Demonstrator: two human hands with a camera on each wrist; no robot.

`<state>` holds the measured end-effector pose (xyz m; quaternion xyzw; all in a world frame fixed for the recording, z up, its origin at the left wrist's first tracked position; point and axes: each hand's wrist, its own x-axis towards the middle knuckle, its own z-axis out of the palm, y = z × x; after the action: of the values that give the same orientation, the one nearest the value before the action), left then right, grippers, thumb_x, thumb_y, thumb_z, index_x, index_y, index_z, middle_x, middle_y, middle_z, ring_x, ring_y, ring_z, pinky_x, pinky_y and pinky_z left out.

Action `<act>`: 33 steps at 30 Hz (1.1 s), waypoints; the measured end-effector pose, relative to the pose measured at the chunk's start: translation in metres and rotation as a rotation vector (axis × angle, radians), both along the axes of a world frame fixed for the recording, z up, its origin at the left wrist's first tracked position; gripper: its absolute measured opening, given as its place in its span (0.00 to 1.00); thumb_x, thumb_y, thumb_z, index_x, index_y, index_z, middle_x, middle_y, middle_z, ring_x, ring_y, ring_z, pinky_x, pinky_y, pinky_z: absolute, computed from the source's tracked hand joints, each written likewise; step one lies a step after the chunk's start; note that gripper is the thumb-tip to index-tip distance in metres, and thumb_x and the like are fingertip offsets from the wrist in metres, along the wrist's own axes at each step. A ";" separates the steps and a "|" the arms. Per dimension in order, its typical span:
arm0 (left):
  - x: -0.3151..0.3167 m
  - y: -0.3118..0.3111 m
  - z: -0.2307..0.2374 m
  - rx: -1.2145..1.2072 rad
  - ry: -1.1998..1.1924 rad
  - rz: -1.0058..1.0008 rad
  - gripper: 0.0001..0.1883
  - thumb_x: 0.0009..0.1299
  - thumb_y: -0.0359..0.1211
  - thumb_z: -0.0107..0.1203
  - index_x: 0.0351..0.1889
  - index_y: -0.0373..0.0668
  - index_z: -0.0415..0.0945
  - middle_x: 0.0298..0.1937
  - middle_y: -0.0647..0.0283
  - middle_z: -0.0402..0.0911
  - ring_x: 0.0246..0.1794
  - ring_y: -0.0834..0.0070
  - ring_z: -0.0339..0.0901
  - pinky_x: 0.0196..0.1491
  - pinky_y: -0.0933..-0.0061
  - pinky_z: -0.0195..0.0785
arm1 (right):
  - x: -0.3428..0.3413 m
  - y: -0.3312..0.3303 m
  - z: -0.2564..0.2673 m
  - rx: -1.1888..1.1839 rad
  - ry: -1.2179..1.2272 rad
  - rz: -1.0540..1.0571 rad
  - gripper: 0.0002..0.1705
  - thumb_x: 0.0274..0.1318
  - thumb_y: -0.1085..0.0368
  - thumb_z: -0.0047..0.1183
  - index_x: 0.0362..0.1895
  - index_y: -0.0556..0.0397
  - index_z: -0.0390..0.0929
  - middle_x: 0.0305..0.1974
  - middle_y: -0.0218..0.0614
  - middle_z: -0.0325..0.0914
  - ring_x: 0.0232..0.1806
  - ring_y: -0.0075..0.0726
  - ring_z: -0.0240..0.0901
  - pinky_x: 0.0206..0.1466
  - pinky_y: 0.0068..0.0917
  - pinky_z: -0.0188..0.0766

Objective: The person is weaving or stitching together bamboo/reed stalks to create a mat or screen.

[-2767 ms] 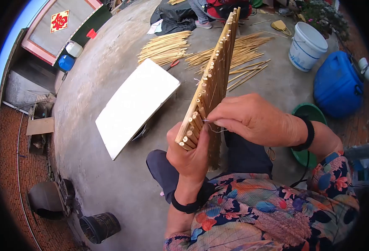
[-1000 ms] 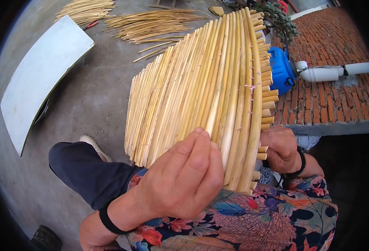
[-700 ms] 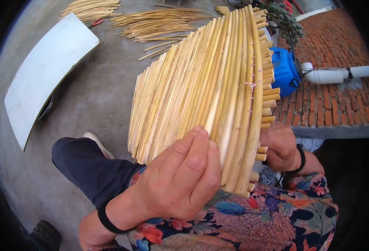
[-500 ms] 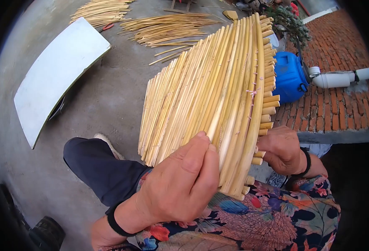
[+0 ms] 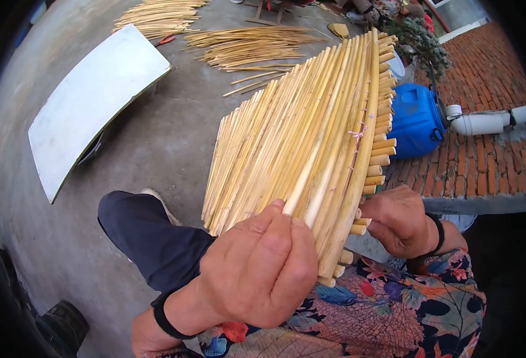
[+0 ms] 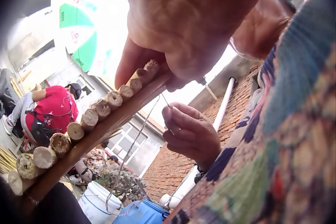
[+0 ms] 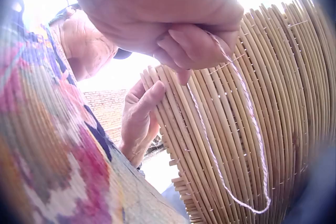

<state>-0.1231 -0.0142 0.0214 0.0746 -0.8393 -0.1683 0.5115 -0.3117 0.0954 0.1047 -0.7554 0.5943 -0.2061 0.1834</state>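
A mat of straight, straw-coloured stalks (image 5: 275, 143), tied with rows of pinkish twine, stands tilted before me in the head view. At its near edge my left hand (image 5: 260, 268) grips the stalks, fingers on the broad face and thumb (image 7: 152, 95) on the other side. Behind the mat's right edge is my right hand (image 5: 397, 218), partly hidden there. In the left wrist view its fingertips pinch a thin needle (image 6: 165, 99) close under the stalks. A loop of pink-and-white twine (image 7: 252, 106) hangs from the right hand in the right wrist view.
A white board (image 5: 99, 107) stands to the left on the concrete. Loose stalk piles (image 5: 245, 45) lie at the back, near red-handled pliers (image 5: 166, 40). A blue barrel (image 5: 415, 119), white pipe (image 5: 480, 123) and brick surface (image 5: 471, 161) are at right. A black bucket (image 5: 63, 325) sits lower left.
The mat has turned from edge-on to showing its broad face. My right hand has gone from the near side to behind it. Lately both hands and mat shift slightly in view.
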 end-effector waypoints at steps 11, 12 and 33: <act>0.003 -0.007 0.001 -0.031 0.018 -0.004 0.07 0.59 0.27 0.51 0.31 0.32 0.73 0.25 0.55 0.75 0.26 0.64 0.80 0.24 0.76 0.73 | -0.008 -0.011 -0.012 -0.108 0.006 0.070 0.08 0.49 0.72 0.58 0.36 0.57 0.76 0.18 0.35 0.70 0.17 0.40 0.70 0.19 0.32 0.62; 0.006 -0.009 0.004 -0.023 -0.017 -0.061 0.12 0.58 0.29 0.57 0.33 0.27 0.72 0.26 0.48 0.77 0.27 0.60 0.81 0.25 0.72 0.75 | -0.009 -0.012 -0.014 -0.128 -0.016 0.074 0.09 0.48 0.72 0.59 0.36 0.57 0.76 0.18 0.35 0.70 0.17 0.40 0.70 0.19 0.32 0.62; 0.017 -0.016 0.002 -0.019 0.008 -0.023 0.15 0.61 0.33 0.55 0.34 0.26 0.72 0.25 0.49 0.76 0.26 0.60 0.81 0.26 0.70 0.77 | 0.001 -0.040 -0.017 -0.135 -0.094 0.155 0.11 0.45 0.71 0.61 0.35 0.58 0.76 0.18 0.37 0.71 0.16 0.39 0.71 0.16 0.31 0.61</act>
<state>-0.1060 -0.0307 0.0237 0.0592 -0.8397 -0.1665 0.5136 -0.3104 0.0554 0.0873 -0.7993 0.5097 -0.2658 0.1751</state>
